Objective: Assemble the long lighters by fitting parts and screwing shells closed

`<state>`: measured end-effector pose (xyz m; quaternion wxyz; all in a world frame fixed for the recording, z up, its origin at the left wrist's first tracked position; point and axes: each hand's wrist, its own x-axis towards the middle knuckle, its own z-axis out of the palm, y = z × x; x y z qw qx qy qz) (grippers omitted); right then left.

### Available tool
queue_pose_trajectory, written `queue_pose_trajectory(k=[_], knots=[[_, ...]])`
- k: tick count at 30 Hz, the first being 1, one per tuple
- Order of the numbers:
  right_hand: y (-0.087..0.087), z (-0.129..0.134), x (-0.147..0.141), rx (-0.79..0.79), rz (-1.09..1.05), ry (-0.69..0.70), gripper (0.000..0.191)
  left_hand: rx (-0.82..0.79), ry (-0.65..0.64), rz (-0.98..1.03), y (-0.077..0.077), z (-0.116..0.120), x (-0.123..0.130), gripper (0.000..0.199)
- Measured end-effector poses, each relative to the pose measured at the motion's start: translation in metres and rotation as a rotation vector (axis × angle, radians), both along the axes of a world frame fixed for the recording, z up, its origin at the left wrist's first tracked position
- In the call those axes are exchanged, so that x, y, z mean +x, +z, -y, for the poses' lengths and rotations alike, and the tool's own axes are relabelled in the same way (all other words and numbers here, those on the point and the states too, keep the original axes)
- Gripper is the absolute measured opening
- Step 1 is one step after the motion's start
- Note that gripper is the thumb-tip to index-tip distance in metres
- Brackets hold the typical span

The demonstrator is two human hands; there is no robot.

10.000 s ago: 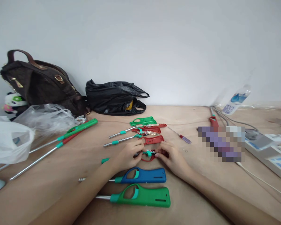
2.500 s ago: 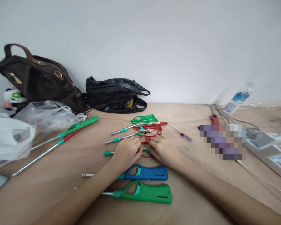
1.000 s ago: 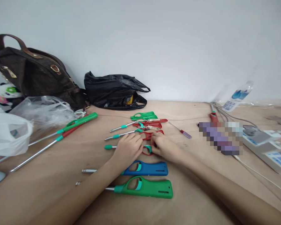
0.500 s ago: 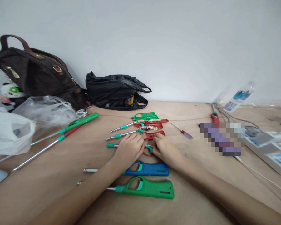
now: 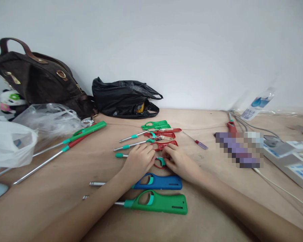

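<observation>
My left hand (image 5: 140, 157) is closed around the front part of a red lighter with a teal trigger (image 5: 162, 162); its metal tube with a teal end (image 5: 119, 155) sticks out to the left. Fingers bent, my right hand (image 5: 179, 160) closes on the rear of the same lighter, mostly hiding it. Nearer me lie a blue lighter (image 5: 166, 182) and a green lighter (image 5: 169, 203), both whole. Beyond my hands are a red half shell (image 5: 164, 145), opened lighters with metal tubes (image 5: 132, 145) and green shell pieces (image 5: 156, 124).
A purple-handled screwdriver (image 5: 201, 145) lies right of the shells. Farther right are a power strip (image 5: 288, 158), cables and a leaning bottle (image 5: 259, 103). A black plastic bag (image 5: 123, 97), a dark backpack (image 5: 47, 80), clear bags and more lighters (image 5: 88, 131) occupy the back and left.
My right hand's fingers have shifted very slightly to the left, and the teal trigger between my hands shows a little more. My left hand stays almost still.
</observation>
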<state>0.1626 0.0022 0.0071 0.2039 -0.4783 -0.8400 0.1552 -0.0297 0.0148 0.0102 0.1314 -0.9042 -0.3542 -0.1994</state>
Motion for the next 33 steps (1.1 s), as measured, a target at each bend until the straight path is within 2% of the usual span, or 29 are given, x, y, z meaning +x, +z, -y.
queue_pose_trajectory(k=[6,9,13,17,21,26,33], knots=[[-0.007,0.009,0.008,0.123,-0.025,0.102,0.009,-0.082,-0.007,0.034,-0.001,0.000,-0.002,0.015],[-0.012,0.010,0.012,0.147,-0.040,0.116,0.012,-0.153,-0.063,0.084,-0.002,-0.002,-0.005,0.013],[-0.017,0.010,0.014,0.114,-0.081,0.099,0.014,-0.288,-0.140,0.143,-0.003,-0.003,-0.008,0.014],[-0.016,0.009,0.014,0.030,-0.130,0.079,0.009,-0.434,-0.152,0.263,-0.003,-0.005,-0.008,0.017],[-0.013,0.008,0.013,-0.046,-0.190,0.091,0.012,-0.526,-0.152,0.347,-0.003,-0.006,-0.007,0.018],[-0.014,0.006,0.012,-0.085,-0.231,0.084,0.018,-0.544,-0.143,0.328,-0.001,-0.005,-0.005,0.020],[-0.010,0.005,0.012,-0.067,-0.191,0.081,0.012,-0.517,-0.127,0.285,0.000,-0.005,-0.004,0.019]])
